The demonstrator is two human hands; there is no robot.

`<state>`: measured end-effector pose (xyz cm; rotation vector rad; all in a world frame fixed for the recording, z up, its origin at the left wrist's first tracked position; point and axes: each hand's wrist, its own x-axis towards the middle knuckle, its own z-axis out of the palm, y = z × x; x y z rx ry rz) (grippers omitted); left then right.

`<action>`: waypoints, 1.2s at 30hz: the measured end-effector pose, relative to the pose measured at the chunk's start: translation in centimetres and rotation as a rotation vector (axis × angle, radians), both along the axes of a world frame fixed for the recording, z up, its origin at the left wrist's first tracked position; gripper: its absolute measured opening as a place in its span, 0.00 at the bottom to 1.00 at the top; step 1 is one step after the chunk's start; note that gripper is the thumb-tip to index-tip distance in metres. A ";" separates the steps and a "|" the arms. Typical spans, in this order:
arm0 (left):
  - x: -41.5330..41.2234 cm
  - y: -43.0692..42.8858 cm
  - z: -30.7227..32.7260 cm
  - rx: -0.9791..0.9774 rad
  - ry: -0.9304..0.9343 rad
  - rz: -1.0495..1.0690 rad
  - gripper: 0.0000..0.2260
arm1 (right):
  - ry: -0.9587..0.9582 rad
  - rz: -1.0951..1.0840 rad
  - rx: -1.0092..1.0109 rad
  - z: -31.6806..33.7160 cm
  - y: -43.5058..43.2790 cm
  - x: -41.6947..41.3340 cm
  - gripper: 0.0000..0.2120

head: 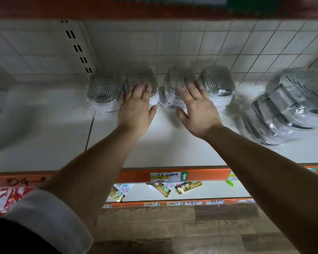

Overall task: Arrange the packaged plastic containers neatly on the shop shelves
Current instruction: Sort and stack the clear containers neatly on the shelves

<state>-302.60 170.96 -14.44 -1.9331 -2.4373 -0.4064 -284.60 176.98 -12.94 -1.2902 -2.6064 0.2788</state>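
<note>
left hand point(136, 105), right hand point(196, 110) on back-row packs point(104, 88)

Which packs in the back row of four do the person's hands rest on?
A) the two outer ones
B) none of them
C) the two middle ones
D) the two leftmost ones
C: the left hand lies with straight fingers on the second pack, and the right hand on the third pack.

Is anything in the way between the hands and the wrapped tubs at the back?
Nothing visible. The left hand touches the second pack from the left, and the right hand touches the third pack.
</note>
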 end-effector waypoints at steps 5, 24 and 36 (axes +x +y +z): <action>1.2 0.3 0.4 0.087 -0.079 0.093 0.21 | -0.013 -0.153 -0.066 -0.3 1.2 -2.7 0.29; 5.4 -9.1 2.6 0.274 -0.178 0.080 0.13 | 0.127 -0.239 0.009 2.1 -6.4 3.4 0.21; 13.9 -22.2 10.4 0.262 -0.282 0.131 0.16 | 0.147 -0.170 -0.005 10.9 -18.2 12.7 0.21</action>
